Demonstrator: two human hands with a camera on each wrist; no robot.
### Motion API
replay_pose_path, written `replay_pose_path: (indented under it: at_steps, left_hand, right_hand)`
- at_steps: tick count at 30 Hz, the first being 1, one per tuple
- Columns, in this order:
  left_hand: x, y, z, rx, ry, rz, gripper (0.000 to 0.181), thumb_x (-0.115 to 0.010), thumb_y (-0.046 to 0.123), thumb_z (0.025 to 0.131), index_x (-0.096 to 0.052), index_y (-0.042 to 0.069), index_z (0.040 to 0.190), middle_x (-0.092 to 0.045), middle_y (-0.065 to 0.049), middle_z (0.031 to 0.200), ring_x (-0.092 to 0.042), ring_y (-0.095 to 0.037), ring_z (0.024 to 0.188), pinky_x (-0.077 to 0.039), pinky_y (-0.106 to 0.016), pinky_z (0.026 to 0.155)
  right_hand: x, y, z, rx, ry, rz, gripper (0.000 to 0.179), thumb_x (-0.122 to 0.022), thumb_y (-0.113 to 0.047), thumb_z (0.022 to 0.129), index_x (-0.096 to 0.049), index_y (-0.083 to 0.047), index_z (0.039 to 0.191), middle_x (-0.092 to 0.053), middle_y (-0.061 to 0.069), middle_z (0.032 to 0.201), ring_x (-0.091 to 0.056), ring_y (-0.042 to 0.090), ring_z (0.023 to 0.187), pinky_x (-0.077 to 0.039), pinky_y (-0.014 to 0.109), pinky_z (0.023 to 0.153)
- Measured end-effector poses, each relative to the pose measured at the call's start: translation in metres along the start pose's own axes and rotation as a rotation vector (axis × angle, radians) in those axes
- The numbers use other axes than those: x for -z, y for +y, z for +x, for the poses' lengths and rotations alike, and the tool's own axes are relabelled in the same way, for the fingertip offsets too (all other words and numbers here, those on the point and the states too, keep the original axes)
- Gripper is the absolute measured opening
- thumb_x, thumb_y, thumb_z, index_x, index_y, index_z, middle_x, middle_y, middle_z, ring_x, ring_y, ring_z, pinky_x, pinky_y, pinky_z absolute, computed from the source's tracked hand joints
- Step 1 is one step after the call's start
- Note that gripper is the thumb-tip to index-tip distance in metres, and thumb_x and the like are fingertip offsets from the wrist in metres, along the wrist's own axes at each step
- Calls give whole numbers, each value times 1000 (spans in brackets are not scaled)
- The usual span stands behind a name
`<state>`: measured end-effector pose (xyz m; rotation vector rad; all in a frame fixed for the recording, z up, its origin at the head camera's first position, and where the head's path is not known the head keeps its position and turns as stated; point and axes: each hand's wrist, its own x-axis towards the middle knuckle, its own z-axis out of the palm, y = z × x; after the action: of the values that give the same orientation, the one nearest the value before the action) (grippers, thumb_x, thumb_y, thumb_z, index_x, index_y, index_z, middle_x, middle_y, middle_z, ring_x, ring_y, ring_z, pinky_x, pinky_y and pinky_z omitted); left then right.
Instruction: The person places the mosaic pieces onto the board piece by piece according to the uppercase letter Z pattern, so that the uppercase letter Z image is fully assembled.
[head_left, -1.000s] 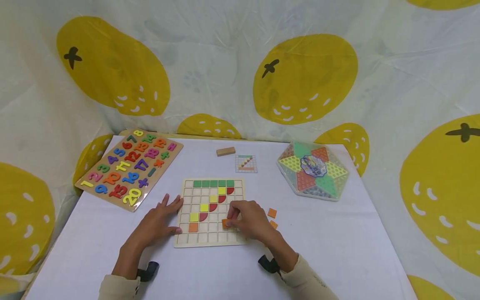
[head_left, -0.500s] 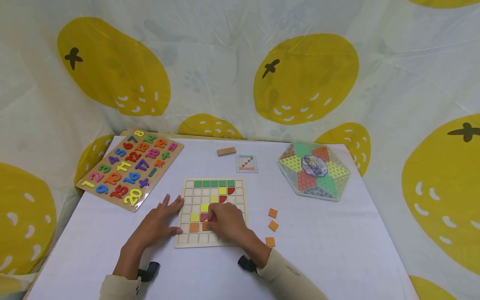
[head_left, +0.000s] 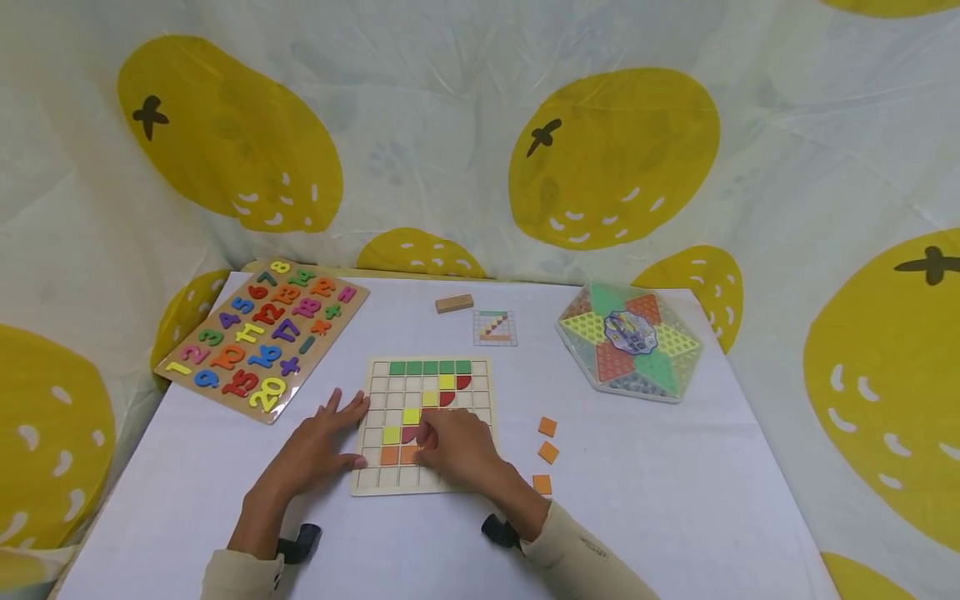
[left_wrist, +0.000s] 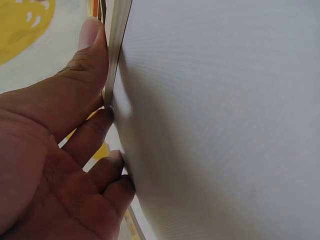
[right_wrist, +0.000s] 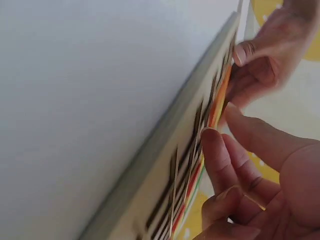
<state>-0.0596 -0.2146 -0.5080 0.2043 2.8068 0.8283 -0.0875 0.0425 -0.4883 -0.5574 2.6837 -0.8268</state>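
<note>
A wooden grid board [head_left: 368, 477] lies on the white table with green, yellow, red and orange pieces in its cells. Along its left side, my left hand [head_left: 318, 446] rests with fingers spread; in the left wrist view, the thumb [left_wrist: 92, 55] lies against the board's edge. Over the board's middle is my right hand [head_left: 461, 442], its fingertips beside the second orange square tile [head_left: 408, 454], which sits flat in its cell. The right wrist view shows a gap between that hand's thumb [right_wrist: 250, 125] and index finger [right_wrist: 216, 150], nothing held between them.
Several loose orange tiles [head_left: 548, 452] lie right of the board. Behind it are a pattern card [head_left: 495, 328] and a small wooden block [head_left: 454, 303]. A number puzzle board [head_left: 262, 337] lies at left, a hexagonal Chinese checkers set [head_left: 630, 342] at right.
My right hand has carried an orange tile leftward across the board and let go of it in the cell beside the first orange tile. My left hand has stayed at the board's edge.
</note>
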Motion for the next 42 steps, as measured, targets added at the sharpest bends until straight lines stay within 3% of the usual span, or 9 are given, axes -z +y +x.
replay_pose_path:
  at_steps: [4, 11, 19, 24, 29, 35, 39, 42]
  left_hand:
    - [-1, 0, 1, 7, 0, -2, 101, -95, 28, 79, -41, 18, 163, -34, -5, 172, -15, -49, 163, -21, -77, 121]
    - [-1, 0, 3, 12, -10, 16, 103, -96, 27, 77, -41, 17, 163, -34, -7, 172, -18, -53, 161, -25, -78, 120]
    - [0, -1, 4, 13, -10, 20, 103, -96, 28, 77, -41, 18, 164, -34, -8, 172, -18, -55, 160, -27, -79, 119]
    - [0, -3, 5, 13, -24, 18, 103, -95, 30, 77, -41, 19, 164, -33, -7, 172, -18, -54, 160, -26, -79, 119]
    - [0, -3, 5, 12, -26, 17, 103, -95, 30, 77, -40, 19, 164, -33, -7, 172, -18, -54, 160, -25, -79, 119]
    - [-1, -3, 5, 15, -18, 12, 103, -95, 30, 77, -41, 19, 164, -33, -7, 172, -18, -54, 161, -24, -79, 119]
    - [-2, -3, 5, 22, -15, 9, 103, -95, 30, 78, -40, 19, 164, -33, -6, 172, -17, -53, 161, -24, -79, 120]
    - [-2, -3, 5, 24, -14, 9, 102, -95, 30, 78, -40, 20, 164, -33, -6, 172, -17, -53, 162, -23, -79, 120]
  right_hand:
    - [16, 15, -7, -40, 38, 28, 18, -89, -24, 86, -71, -23, 90, -61, -12, 72, -56, 9, 73, -45, 27, 65]
    - [50, 57, -25, -137, 151, -15, 22, -92, -19, 82, -74, -20, 94, -64, -10, 77, -57, 13, 79, -44, 30, 70]
    - [82, 110, -44, -302, 237, -85, 28, -93, -22, 81, -76, -20, 103, -72, -1, 97, -63, 19, 90, -49, 35, 72]
    - [87, 130, -52, -383, 221, -130, 29, -92, -25, 82, -76, -17, 105, -69, 2, 97, -63, 22, 90, -50, 37, 69]
    - [86, 135, -50, -396, 171, -135, 24, -91, -24, 83, -73, -15, 98, -64, 2, 88, -57, 21, 81, -43, 32, 63]
    - [81, 128, -43, -390, 209, -87, 25, -92, -20, 81, -68, -16, 88, -64, 0, 81, -56, 19, 76, -40, 30, 61]
    - [77, 117, -39, -344, 243, -62, 24, -91, -18, 82, -67, -17, 84, -63, -1, 76, -56, 18, 72, -40, 30, 59]
    - [73, 108, -36, -281, 236, -44, 19, -89, -18, 86, -70, -21, 91, -63, -4, 76, -55, 17, 73, -41, 30, 58]
